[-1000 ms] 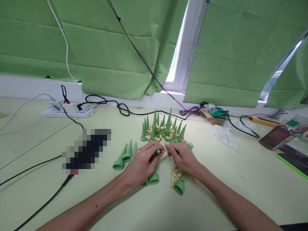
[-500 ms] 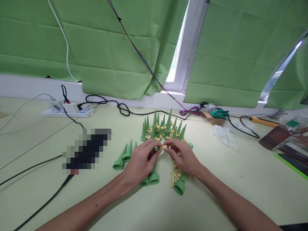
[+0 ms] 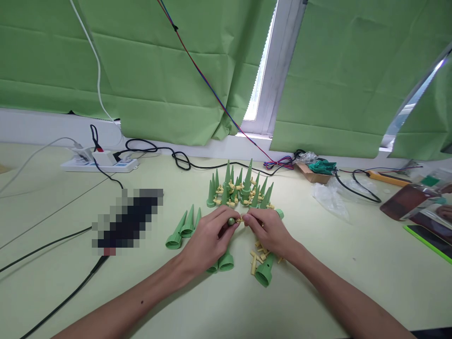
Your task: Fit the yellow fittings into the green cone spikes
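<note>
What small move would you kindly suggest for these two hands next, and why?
I would probably hold the left hand steady and gently press the yellow fitting toward the green piece with the right hand: the left holds the green piece, the right pinches the fitting beside it, and whether it is seated cannot be seen.

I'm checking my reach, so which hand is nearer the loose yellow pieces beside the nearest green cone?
Your right hand: it is just beyond the loose yellow pieces. Your left hand is farther off, beyond them to the left.
</note>
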### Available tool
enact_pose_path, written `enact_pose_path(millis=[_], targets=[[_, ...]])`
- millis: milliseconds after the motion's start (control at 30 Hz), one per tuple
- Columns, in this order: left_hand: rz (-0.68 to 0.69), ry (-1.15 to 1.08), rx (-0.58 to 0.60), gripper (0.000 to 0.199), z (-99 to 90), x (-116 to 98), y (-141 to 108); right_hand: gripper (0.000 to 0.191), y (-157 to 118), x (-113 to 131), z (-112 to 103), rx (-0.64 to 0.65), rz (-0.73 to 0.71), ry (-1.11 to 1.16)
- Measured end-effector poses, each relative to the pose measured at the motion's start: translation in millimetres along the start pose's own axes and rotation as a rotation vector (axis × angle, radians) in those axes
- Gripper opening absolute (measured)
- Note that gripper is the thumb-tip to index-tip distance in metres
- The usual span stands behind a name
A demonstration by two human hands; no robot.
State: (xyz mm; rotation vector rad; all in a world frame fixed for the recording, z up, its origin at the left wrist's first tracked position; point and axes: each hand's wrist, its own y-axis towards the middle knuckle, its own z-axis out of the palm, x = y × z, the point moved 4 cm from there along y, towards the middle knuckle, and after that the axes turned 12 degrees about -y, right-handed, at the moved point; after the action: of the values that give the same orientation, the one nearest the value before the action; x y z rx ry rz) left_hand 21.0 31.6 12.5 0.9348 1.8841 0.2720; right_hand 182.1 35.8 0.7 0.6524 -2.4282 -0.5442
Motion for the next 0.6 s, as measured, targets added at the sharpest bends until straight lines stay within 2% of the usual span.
enact_pose_path(millis=[233,433,600], targets=[[0.004,0.012,-0.007,0.015,-0.3,0.1,0.5,0.042,0.4,2.0,-0.3,0.009,0.024,-0.011],[-0.030,0.056,-0.060,0.014,-2.8,2.7,1.4,0.019,-0.8,4.4,-4.2,-0.007,0.048,0.075],[-0.032,0.062,-0.082,0.012,-3.5,3.3,1.6,0.014,-1.7,5.4,-4.4,-0.030,0.010,0.107]])
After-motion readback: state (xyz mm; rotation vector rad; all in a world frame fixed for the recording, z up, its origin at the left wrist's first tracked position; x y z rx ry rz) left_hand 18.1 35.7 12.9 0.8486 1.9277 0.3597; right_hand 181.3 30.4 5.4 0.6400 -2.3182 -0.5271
